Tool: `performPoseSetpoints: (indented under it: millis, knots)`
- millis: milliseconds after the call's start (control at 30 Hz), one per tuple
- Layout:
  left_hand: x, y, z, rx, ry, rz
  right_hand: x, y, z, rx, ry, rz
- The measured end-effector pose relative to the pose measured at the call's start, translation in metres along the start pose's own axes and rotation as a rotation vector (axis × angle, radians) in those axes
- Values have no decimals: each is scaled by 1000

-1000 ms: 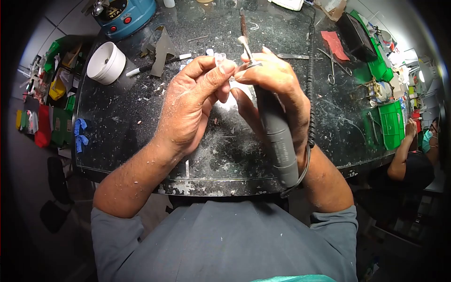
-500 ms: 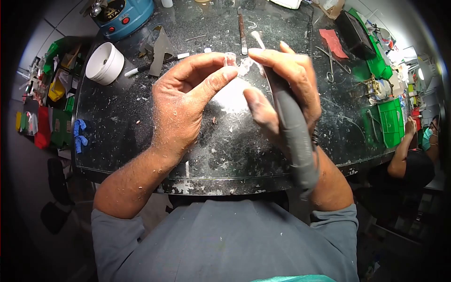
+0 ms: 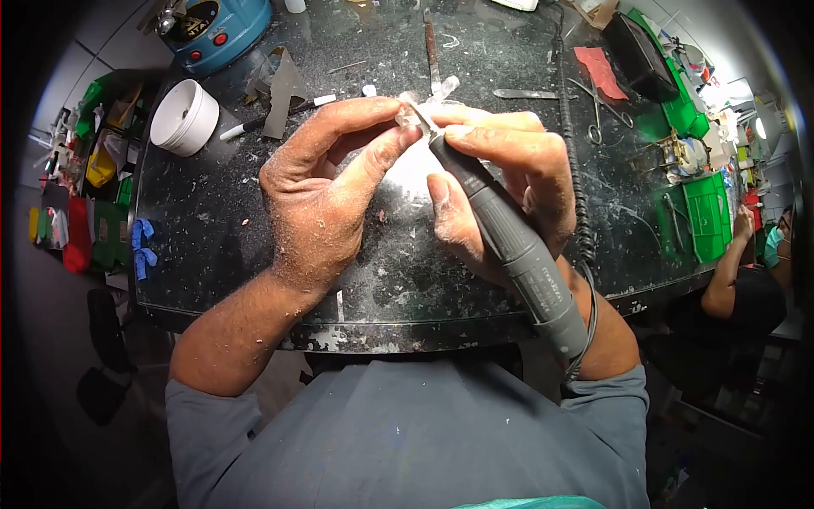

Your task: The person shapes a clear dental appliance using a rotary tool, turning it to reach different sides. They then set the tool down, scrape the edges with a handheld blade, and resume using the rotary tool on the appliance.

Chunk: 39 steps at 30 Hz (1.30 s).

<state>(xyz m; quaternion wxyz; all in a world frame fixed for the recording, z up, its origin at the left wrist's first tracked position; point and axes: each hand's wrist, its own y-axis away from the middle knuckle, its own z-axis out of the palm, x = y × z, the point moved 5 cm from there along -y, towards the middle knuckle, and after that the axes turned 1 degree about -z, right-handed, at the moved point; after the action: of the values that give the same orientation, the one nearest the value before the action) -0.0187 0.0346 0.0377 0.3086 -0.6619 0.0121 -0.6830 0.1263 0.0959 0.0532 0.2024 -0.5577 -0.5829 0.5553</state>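
Desk (image 3: 254, 254), dark and dust-speckled, spans under both hands. Blue machine (image 3: 216, 25) sits far beyond the left fingers at the top edge. White cup (image 3: 182, 117) stands left of the left fingers, well apart. Green bins (image 3: 708, 216) lie far right of the right fingers. Another person's arm (image 3: 729, 271) shows at the far right edge, apart from the hands. Black coiled cord (image 3: 572, 144) runs down the desk just right of the right fingers. Left hand (image 3: 318, 199), dusty, is raised over the desk; thumb and forefinger are pinched closed on a small clear piece (image 3: 409, 114), other fingers curled. Right hand (image 3: 500, 182) is wrapped closed round a grey handpiece (image 3: 509, 242), thumb and fingers clamped near its front end; the body slants down past the wrist. Handpiece tip meets the clear piece at the left fingertips; exact contact too small to tell. Clear piece is held above the desk, between the two sets of fingertips. Marker (image 3: 280, 114) lies beyond the left fingers, partly under a grey scrap (image 3: 280, 95). Scissors (image 3: 604, 110) lie right of the right fingers, beyond the cord. Red pad (image 3: 600, 72) sits just beyond the scissors. Metal tool (image 3: 521, 94) lies just beyond the right fingers.
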Motion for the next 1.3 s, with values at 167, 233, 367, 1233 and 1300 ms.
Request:
performPoseSetpoints:
  millis: [167,233,367,1233,1300]
  knots:
    - [2,-2,-3,-41,-136,196,2,0,1,161,-114,-14]
    - [5,-5,-4,-42,-214,263,1,0,1,163,-130,-23]
    - [8,-6,-5,-38,-333,394,1,0,1,147,-150,-38]
    - [4,-3,-3,-30,-128,134,-1,-2,0,-3,-86,-12]
    - [4,-2,-3,-35,-117,94,0,-2,0,-2,-84,-19]
